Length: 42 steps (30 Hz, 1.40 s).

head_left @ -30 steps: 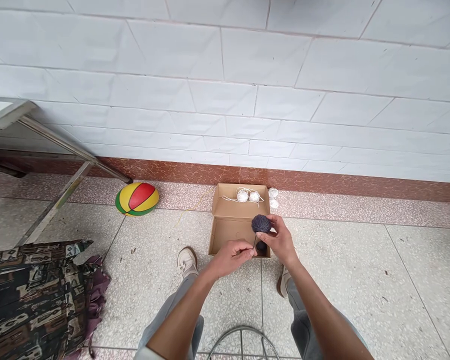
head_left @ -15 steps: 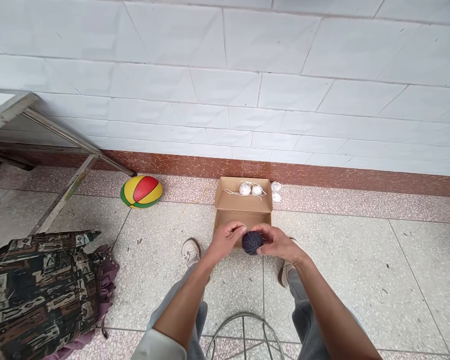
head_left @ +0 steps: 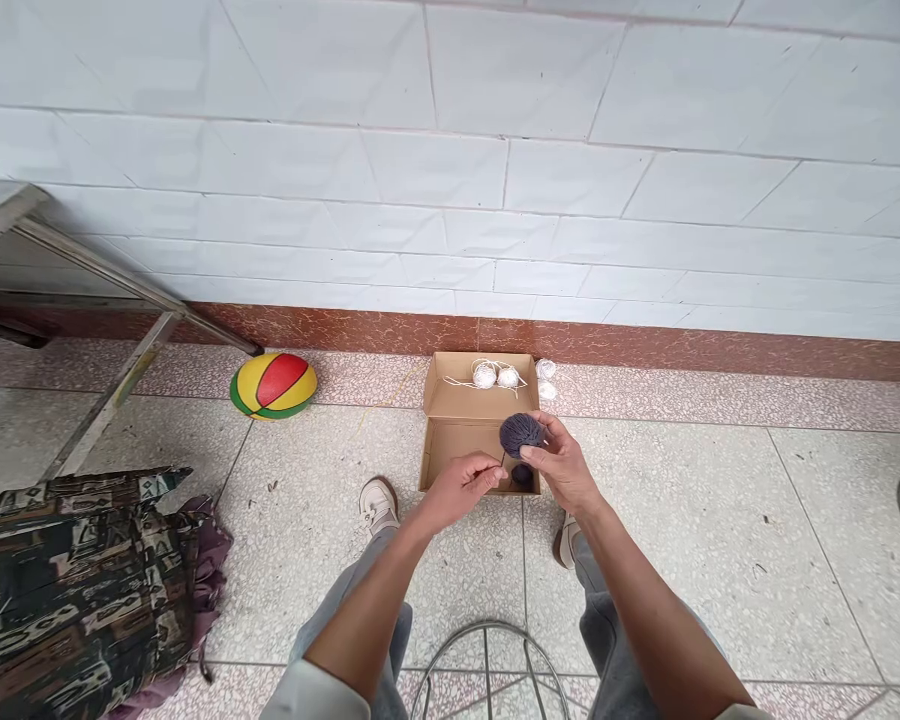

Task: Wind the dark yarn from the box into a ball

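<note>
My right hand (head_left: 562, 462) is closed round a dark purple-grey ball of yarn (head_left: 520, 435), held above the front half of an open cardboard box (head_left: 450, 440). My left hand (head_left: 466, 488) pinches the loose strand of that yarn (head_left: 503, 459), left of and lower than the ball. A second dark yarn ball (head_left: 523, 474) lies inside the box at its near right corner. Two white yarn balls (head_left: 484, 375) rest in the box's raised lid, loose white ends trailing round them. More white yarn balls (head_left: 545, 390) sit on the floor beside the lid.
A red, yellow and green ball (head_left: 274, 386) lies on the floor by a metal table leg (head_left: 217, 325). Patterned cloth (head_left: 75, 590) covers something at the left. A round metal stool frame (head_left: 487, 628) stands between my legs. The tiled wall (head_left: 450, 240) rises behind the box.
My right hand has lifted the dark yarn ball up and away from my left hand, stretching the strand between them. The second dark ball in the box has come into view.
</note>
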Available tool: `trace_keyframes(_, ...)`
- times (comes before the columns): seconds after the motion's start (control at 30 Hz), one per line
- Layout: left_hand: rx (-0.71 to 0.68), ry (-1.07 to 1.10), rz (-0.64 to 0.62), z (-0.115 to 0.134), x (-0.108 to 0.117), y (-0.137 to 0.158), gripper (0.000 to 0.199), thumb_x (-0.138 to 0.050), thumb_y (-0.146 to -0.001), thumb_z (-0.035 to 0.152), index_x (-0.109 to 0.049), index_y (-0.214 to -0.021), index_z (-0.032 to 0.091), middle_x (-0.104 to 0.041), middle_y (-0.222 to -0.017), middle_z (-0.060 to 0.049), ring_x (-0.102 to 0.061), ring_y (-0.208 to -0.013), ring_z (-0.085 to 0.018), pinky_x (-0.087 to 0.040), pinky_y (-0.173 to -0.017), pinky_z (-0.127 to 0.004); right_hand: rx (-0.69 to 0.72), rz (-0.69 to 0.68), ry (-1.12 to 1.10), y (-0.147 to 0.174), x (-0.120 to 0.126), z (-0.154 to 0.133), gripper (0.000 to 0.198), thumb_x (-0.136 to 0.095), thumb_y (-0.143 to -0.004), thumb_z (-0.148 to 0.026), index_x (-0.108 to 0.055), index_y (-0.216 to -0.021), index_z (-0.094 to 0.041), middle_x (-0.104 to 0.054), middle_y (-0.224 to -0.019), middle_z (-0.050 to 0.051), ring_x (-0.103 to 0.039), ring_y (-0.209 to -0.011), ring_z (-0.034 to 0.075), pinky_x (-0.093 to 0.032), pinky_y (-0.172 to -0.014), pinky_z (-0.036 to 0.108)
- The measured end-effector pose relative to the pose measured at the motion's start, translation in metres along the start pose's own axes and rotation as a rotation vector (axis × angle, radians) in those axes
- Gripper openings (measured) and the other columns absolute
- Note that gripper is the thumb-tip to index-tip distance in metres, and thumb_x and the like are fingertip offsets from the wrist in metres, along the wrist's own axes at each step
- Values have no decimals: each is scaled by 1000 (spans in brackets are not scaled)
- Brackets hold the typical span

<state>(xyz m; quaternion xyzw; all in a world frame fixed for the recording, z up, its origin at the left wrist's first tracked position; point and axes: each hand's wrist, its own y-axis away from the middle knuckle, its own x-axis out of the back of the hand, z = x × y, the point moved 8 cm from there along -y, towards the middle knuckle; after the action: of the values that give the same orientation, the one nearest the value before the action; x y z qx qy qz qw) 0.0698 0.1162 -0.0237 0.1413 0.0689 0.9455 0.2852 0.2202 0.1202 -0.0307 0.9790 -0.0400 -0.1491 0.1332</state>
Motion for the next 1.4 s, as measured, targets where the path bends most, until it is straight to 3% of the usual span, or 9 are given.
trace_keyframes(0.2,19,-9,-95,7,-9,3,33,-50,-91,39,-69,-80,13,-63,-74,-2,-55,-69,-13,-40,-64,-23,156,133,391,-8,18,10,59,-85,-61,-45,-60,-110,-23,-60,-117,10,-62,-105,26,-57,-83,40)
trace_keyframes(0.37,7,19,5,9,6,4,29,-53,-88,38,-66,-76,14,-62,-72,-1,-53,-68,-12,-40,-64,-23,35,-70,503,-10,11,27,57,-82,-64,-48,-63,-112,-23,-64,-115,10,-62,-106,27,-55,-83,39)
trace_keyframes(0.53,-6,63,186,2,28,2,29,-54,-87,40,-64,-77,15,-63,-72,-1,-55,-70,-13,-45,-68,-24,-187,-375,324,7,-15,31,54,-85,-66,-42,-66,-112,-21,-70,-105,6,-65,-97,23,-50,-92,40)
trace_keyframes(0.7,26,78,242,-11,32,-3,31,-54,-86,44,-64,-77,16,-64,-73,-2,-58,-72,-15,-46,-71,-26,-292,-407,16,20,-23,20,51,-89,-60,-30,-69,-107,-23,-70,-107,3,-64,-93,18,-50,-84,32)
trace_keyframes(0.8,34,88,203,-14,25,-5,33,-54,-87,46,-65,-79,15,-65,-75,-3,-58,-73,-16,-46,-71,-26,-304,-369,-191,20,-24,16,49,-90,-59,-29,-69,-103,-25,-70,-100,1,-64,-84,16,-52,-77,30)
trace_keyframes(0.9,20,91,152,-11,14,-5,36,-50,-90,47,-65,-83,15,-66,-77,-3,-59,-75,-16,-47,-72,-27,-264,-281,-340,14,-21,10,49,-89,-62,-36,-69,-106,-28,-70,-105,2,-67,-88,18,-55,-80,33)
trace_keyframes(1.03,-20,35,101,-2,2,-3,37,-43,-95,43,-66,-85,15,-64,-78,-3,-57,-74,-15,-46,-73,-27,-188,-143,-370,7,-14,3,47,-84,-68,-42,-67,-110,-31,-69,-110,1,-66,-96,19,-57,-83,35)
trace_keyframes(1.2,-58,-61,-20,8,-14,-1,34,-46,-94,39,-67,-84,15,-62,-80,-3,-55,-71,-13,-43,-69,-25,-55,29,-220,0,0,3,47,-84,-67,-42,-62,-106,-29,-67,-106,1,-64,-96,19,-55,-87,37)
trace_keyframes(1.4,-64,-102,-20,14,-10,2,32,-49,-92,34,-61,-71,15,-53,-70,0,-49,-67,-12,-38,-64,-24,87,132,211,-6,15,2,48,-82,-58,-33,-55,-97,-25,-63,-97,2,-61,-95,21,-52,-82,35)
